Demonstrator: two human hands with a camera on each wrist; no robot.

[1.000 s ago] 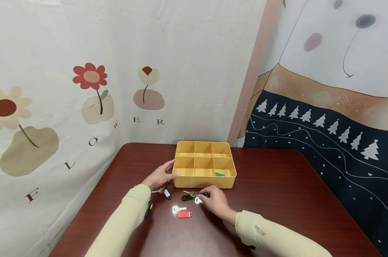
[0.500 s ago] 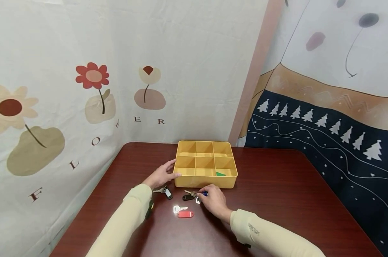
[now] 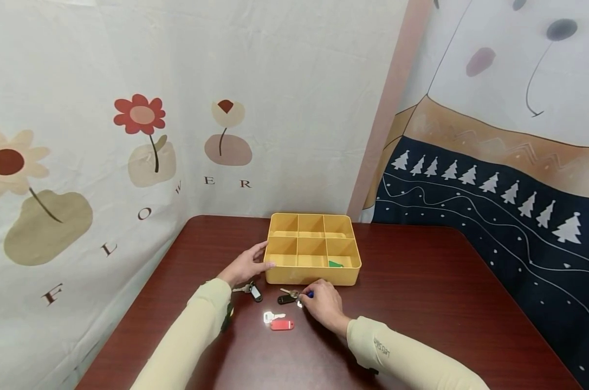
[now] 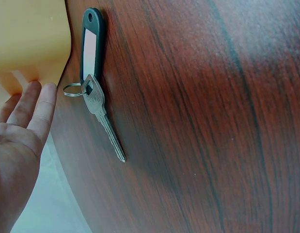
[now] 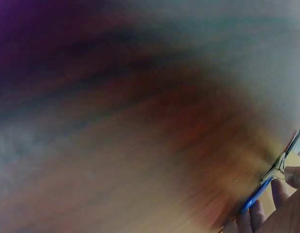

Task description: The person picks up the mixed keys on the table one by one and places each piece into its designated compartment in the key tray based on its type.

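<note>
The left hand (image 3: 247,266) rests against the left front corner of the yellow divided box (image 3: 310,275); in the left wrist view its straight fingertips touch the box wall (image 4: 31,39). Beside that hand lie a key (image 4: 107,128) and its black tag (image 4: 89,53). At the box's front, the right hand (image 3: 325,305) has its fingers around a blue tag (image 3: 310,294) with a key, mostly hidden by the hand. In the right wrist view the fingers touch the blue tag (image 5: 256,195). Just left lies a black tag (image 3: 286,299) with a key.
Nearer the front edge lie a red tag (image 3: 282,325) and a shiny key (image 3: 273,317). A green piece (image 3: 335,264) is in the box's front right compartment. Printed curtains (image 3: 294,108) stand behind the dark red table (image 3: 411,271).
The right hand's fingers have closed in slightly over the blue tag and its key, and less of the key shows. The left hand stays at the box.
</note>
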